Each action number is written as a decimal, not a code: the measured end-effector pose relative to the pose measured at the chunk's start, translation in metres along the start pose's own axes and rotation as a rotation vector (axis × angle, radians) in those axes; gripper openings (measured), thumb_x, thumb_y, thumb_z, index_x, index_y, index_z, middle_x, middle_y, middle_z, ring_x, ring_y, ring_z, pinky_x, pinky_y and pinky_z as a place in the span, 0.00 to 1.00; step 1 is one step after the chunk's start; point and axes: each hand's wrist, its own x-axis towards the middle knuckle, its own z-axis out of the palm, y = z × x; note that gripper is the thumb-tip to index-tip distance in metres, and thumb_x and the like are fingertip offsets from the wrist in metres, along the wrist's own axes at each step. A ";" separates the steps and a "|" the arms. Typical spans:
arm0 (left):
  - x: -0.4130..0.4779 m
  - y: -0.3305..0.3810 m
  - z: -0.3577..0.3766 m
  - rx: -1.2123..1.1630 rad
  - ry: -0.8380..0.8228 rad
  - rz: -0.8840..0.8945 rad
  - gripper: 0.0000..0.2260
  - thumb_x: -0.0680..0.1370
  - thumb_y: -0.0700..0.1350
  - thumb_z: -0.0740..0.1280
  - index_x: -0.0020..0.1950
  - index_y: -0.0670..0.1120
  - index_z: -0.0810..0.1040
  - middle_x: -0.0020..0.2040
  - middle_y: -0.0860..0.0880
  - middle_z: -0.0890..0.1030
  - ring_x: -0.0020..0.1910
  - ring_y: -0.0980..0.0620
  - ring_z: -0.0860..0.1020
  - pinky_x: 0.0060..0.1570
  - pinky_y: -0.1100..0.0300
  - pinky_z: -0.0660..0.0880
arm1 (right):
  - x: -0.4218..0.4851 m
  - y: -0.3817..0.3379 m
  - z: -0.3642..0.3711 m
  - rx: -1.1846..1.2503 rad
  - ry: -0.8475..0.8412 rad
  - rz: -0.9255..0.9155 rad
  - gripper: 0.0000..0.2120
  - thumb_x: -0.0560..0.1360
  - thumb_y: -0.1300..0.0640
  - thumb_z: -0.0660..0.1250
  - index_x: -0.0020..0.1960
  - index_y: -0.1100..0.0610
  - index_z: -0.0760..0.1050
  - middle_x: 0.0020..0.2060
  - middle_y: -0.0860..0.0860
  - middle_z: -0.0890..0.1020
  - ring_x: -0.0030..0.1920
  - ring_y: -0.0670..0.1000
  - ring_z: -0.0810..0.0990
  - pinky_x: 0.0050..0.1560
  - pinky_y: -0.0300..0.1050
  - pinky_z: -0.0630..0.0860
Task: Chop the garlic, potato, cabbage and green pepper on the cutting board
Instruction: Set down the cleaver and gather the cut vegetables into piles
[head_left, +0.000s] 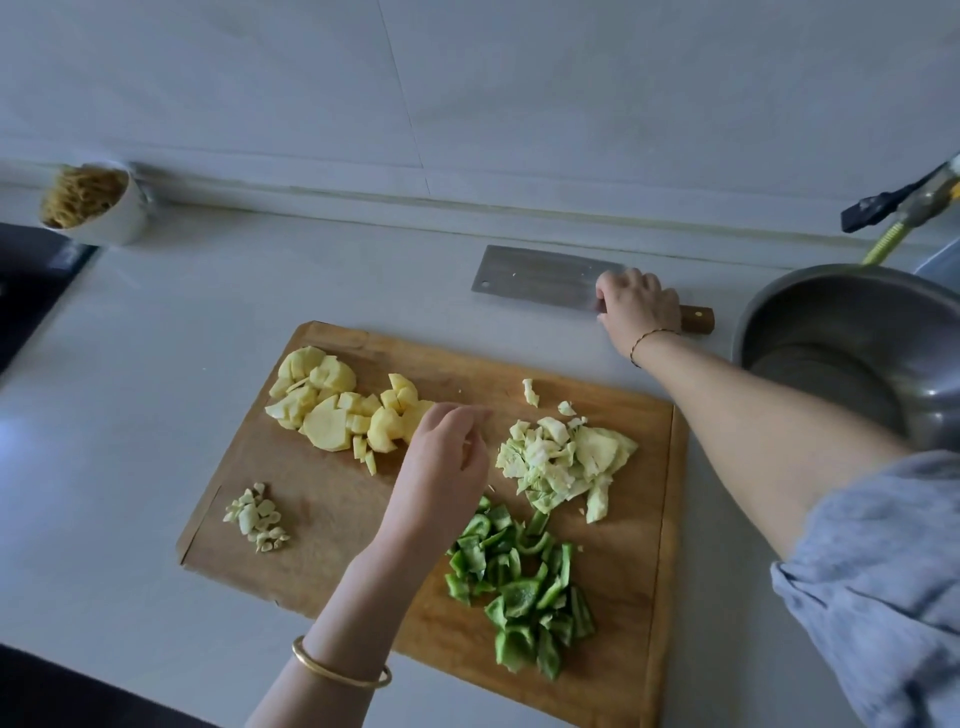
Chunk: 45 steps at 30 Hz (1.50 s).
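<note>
Left grip (441, 467) above one board (332, 499) | four piles (519, 597) | right grip (636, 306) holds one cleaver (535, 280)

One cleaver (540, 278), one cutting board (332, 499), four chopped piles (563, 460), one pot (779, 296)

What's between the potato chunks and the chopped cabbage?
The person's left hand, fingers relaxed, lies between the potato chunks and the chopped cabbage, over bare cutting board; the head view shows it.

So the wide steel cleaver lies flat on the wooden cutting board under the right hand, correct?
No. The head view shows the wide steel cleaver lying flat on the pale counter beyond the wooden cutting board, not on it. The right hand does hold it, at the handle end.
</note>
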 end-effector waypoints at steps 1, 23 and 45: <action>0.000 0.001 -0.001 0.005 -0.010 0.007 0.14 0.81 0.39 0.59 0.65 0.45 0.75 0.60 0.54 0.72 0.51 0.59 0.72 0.50 0.75 0.68 | 0.000 -0.002 -0.002 0.001 -0.016 0.009 0.12 0.79 0.55 0.61 0.60 0.57 0.66 0.60 0.59 0.71 0.60 0.60 0.69 0.53 0.53 0.68; 0.064 -0.001 0.020 0.215 -0.312 0.241 0.25 0.75 0.33 0.56 0.71 0.48 0.69 0.69 0.49 0.71 0.68 0.47 0.62 0.67 0.53 0.62 | -0.174 -0.034 -0.005 0.590 0.039 0.255 0.16 0.79 0.51 0.59 0.63 0.53 0.76 0.54 0.56 0.78 0.57 0.56 0.76 0.59 0.52 0.72; 0.063 0.007 0.036 0.475 -0.613 0.295 0.44 0.66 0.49 0.78 0.75 0.47 0.57 0.66 0.43 0.61 0.56 0.44 0.73 0.60 0.51 0.74 | -0.195 -0.056 -0.012 0.499 -0.117 0.218 0.37 0.68 0.55 0.76 0.73 0.52 0.63 0.65 0.54 0.64 0.56 0.54 0.75 0.54 0.42 0.72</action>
